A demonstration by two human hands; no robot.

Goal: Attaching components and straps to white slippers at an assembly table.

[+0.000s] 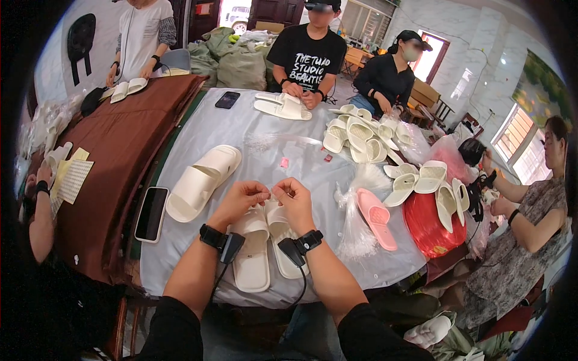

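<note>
My left hand and my right hand meet above a pair of cream slippers, each with thumb and fingers pinched together. Whatever is between the fingertips is too small to make out. Beneath them lie the left slipper and the right slipper, side by side with their toe ends away from me; my hands and wrists partly cover both. Each wrist wears a black band with a small box and cable. Farther left rests another cream pair, one slipper against the other.
A white-edged phone lies at the left. To the right are clear plastic strands, a pink slipper, a red roll bearing slippers, and a slipper heap. Across the table, a co-worker's hands are at another pair.
</note>
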